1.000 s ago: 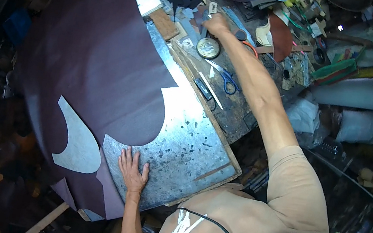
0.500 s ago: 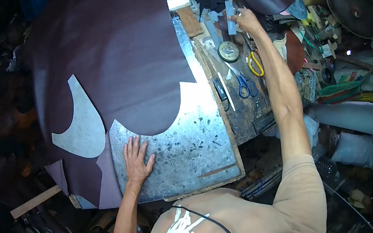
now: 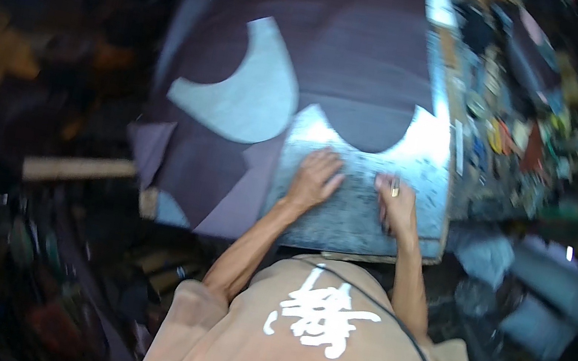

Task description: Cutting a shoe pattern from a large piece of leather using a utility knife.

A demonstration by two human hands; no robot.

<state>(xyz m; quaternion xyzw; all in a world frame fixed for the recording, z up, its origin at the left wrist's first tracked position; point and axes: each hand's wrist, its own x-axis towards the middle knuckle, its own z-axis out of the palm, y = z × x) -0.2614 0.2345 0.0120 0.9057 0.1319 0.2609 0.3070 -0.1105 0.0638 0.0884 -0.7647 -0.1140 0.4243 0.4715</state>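
A large dark brown leather sheet (image 3: 372,49) covers much of the table, with curved cut-outs along its near edge. My left hand (image 3: 316,177) lies flat on a spotted metal plate (image 3: 358,226), just short of the leather's curved edge, fingers stretched out. Over the same plate, to the right, my right hand (image 3: 397,206) is closed. A small gold-coloured bit shows at its fingers, but blur hides what it is. A pale, crescent-shaped pattern piece (image 3: 260,103) rests on the leather left of my left hand.
On the right, a cluttered bench (image 3: 492,180) holds tools and scraps, smeared by motion. A wooden bar (image 3: 80,170) juts out at the table's left. Leather flaps (image 3: 244,200) fold near the front edge. Wrapped bundles (image 3: 539,329) lie at the lower right.
My right hand has come back from the tools on the far right bench to the metal plate beside my left hand. The view has turned; the other person's hand is out of sight.
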